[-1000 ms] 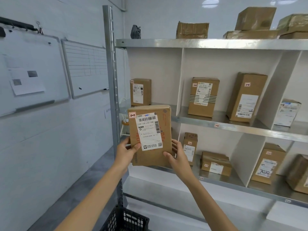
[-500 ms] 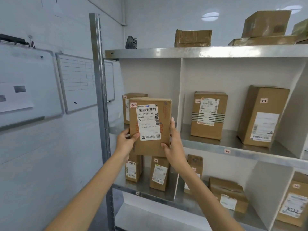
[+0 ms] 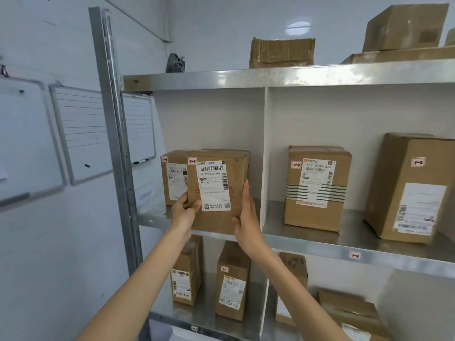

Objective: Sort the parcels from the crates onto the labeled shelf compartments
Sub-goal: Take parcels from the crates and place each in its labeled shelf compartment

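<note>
A brown cardboard parcel [image 3: 216, 188] with a white shipping label and a small red "1-1" tag stands upright at the front of the shelf's upper left compartment [image 3: 209, 119]. My left hand [image 3: 184, 209] grips its lower left edge, thumb across the front. My right hand [image 3: 246, 215] lies flat along its right side with the thumb under the bottom corner. Another "1-1" parcel [image 3: 173, 178] stands behind it to the left, partly hidden.
A white divider [image 3: 264, 156] walls the compartment on the right; beyond it stand two "1-2" parcels [image 3: 317, 188]. Several parcels stand on the shelf below [image 3: 232, 281] and on top [image 3: 282, 52]. A metal upright [image 3: 115, 143] and wall whiteboards [image 3: 81, 134] are left.
Both hands have carried the parcel up and forward into the upper left compartment, close to the divider. The view has moved nearer to the shelf.
</note>
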